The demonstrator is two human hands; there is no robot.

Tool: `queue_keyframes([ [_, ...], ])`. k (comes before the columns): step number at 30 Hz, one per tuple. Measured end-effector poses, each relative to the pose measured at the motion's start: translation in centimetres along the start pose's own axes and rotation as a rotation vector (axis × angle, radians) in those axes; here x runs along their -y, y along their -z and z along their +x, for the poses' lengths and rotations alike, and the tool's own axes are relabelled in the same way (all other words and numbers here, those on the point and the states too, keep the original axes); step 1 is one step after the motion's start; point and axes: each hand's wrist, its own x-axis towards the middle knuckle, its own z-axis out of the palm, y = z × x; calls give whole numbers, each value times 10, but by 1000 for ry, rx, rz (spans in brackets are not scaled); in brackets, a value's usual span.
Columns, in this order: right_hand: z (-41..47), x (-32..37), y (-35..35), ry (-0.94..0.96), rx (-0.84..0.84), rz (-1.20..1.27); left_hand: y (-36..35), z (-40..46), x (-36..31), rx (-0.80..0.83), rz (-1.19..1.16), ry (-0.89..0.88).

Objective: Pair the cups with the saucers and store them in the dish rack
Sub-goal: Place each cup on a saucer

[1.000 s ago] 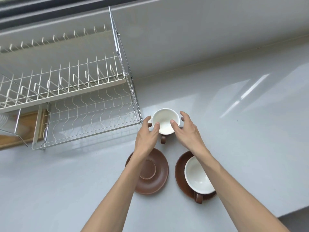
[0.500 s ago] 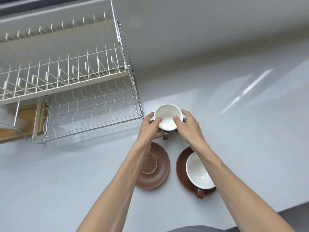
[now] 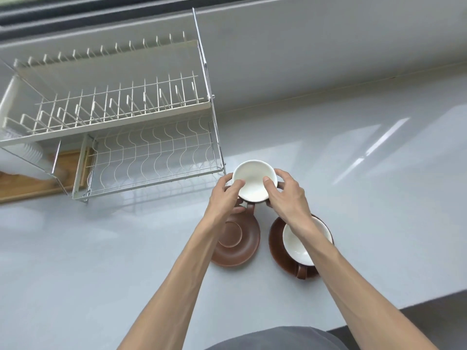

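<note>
A cup [image 3: 252, 181], white inside and brown outside, is held between both hands just beyond the saucers. My left hand [image 3: 226, 195] grips its left rim and my right hand [image 3: 286, 194] grips its right rim, thumbs over the edge. Its brown handle points toward me. Below it lies a bare brown saucer [image 3: 240, 242], partly hidden by my left wrist. To the right a second cup [image 3: 300, 241] sits on another brown saucer [image 3: 278, 245], under my right forearm. The two-tier wire dish rack [image 3: 151, 157] stands at the left.
A wooden board [image 3: 27, 183] lies under the rack's left side, beside stacked white dishes [image 3: 22, 160]. The grey counter [image 3: 366, 198] stretches to the right and its front edge drops off at the lower right. A wall rises behind the rack.
Both hands have closed tighter on the cup and it seems lifted slightly toward me, nearer the bare saucer. The camera has shifted, so the rack sits lower in view.
</note>
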Motion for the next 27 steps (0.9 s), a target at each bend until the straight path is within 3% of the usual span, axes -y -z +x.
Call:
queue_keyframes([
  [14, -81, -22, -36, 18, 54, -24, 54, -70, 56, -15, -59, 31],
  [27, -98, -35, -61, -43, 79, -84, 74, -83, 72, -26, -96, 112],
])
